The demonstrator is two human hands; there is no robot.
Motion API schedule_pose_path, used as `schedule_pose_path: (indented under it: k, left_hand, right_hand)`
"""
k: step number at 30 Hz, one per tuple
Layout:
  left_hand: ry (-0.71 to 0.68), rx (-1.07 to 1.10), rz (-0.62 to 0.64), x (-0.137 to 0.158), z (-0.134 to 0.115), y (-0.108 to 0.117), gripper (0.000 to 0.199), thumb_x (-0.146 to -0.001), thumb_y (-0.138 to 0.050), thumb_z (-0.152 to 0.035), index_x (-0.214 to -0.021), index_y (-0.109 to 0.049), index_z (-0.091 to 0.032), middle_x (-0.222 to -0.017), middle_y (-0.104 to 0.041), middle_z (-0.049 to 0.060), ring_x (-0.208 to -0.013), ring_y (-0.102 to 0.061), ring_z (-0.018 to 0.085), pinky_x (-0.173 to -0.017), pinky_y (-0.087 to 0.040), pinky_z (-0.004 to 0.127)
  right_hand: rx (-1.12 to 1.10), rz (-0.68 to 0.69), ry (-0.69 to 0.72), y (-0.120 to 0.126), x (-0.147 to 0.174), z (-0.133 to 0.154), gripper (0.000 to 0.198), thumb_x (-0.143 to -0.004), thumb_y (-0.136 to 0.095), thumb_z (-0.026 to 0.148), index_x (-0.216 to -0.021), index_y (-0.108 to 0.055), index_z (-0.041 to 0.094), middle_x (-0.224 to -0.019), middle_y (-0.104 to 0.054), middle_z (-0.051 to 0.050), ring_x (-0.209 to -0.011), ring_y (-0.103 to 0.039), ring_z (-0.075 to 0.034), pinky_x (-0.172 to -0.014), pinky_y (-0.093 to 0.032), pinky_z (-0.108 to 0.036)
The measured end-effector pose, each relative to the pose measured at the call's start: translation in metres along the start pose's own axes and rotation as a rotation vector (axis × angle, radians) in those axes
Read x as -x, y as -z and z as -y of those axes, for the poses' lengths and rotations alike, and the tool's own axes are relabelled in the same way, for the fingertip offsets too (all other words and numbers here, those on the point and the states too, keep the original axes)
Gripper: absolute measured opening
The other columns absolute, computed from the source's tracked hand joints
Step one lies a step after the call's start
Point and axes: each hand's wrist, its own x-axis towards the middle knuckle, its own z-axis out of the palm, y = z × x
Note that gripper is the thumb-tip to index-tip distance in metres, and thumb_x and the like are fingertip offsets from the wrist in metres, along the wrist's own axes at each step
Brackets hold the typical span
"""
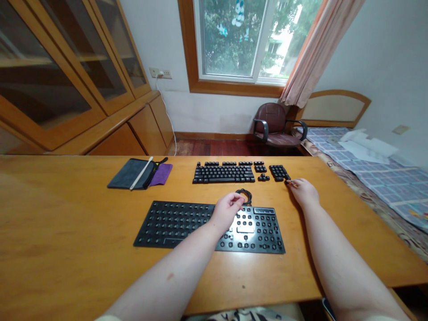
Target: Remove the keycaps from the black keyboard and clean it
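A black keyboard base (187, 223) with its switches bare of keycaps lies on the wooden table. My left hand (229, 210) is over its right half, thumb and fingers pinched together; what is between them, if anything, I cannot make out. Farther right, my right hand (305, 192) pinches a small black keycap (287, 181) at the lower right corner of the number pad keycaps (278, 172). The main block of keycaps (223, 173) stands in keyboard order behind the base. Between the two lie small groups of keycaps (260, 169) and arrow keycaps (263, 177).
A coiled black cable (245, 196) sits behind the base. At the left are a dark grey pouch (125, 173), a pale flat stick (141, 173) on it and a purple cloth (162, 174). Past the table stand an office chair (272, 120) and a bed (377, 156).
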Motion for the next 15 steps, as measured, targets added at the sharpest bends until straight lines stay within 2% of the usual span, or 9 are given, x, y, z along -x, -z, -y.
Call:
schedule_pose_path:
  k: [15]
  left_hand:
    - [-0.016,-0.041,0.018,0.0014,-0.0002,-0.0015,0.016,-0.08,-0.055,-0.03,-0.081,-0.062,-0.016,-0.064,-0.058,-0.001,-0.067,-0.058,0.014,-0.067,-0.045,0.025]
  right_hand:
    - [-0.013,-0.032,0.002,-0.005,-0.004,0.0009,0.028,-0.083,-0.049,0.04,-0.095,-0.072,0.027,-0.093,-0.065,-0.003,-0.081,-0.059,-0.017,-0.059,-0.039,-0.025]
